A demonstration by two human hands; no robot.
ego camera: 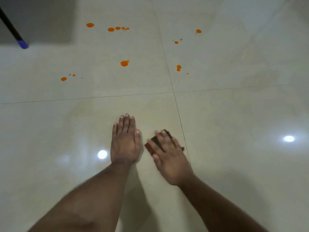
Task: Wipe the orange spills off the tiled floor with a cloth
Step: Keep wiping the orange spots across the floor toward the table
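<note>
**Cloth down, spills ahead**

Our right hand presses the dark cloth flat, fingers spread; our left hand rests open on the floor. Orange spills lie across the upper frame, well apart from the cloth. We judge it best to slide forward with even pressure, nearest drops first.

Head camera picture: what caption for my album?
Right hand presses a dark cloth on the floor; left hand lies flat; orange spills wait ahead.

No text, label, brand, number or sign can be read anywhere in the view. None shows on the tiled floor or on the dark cloth.
</note>
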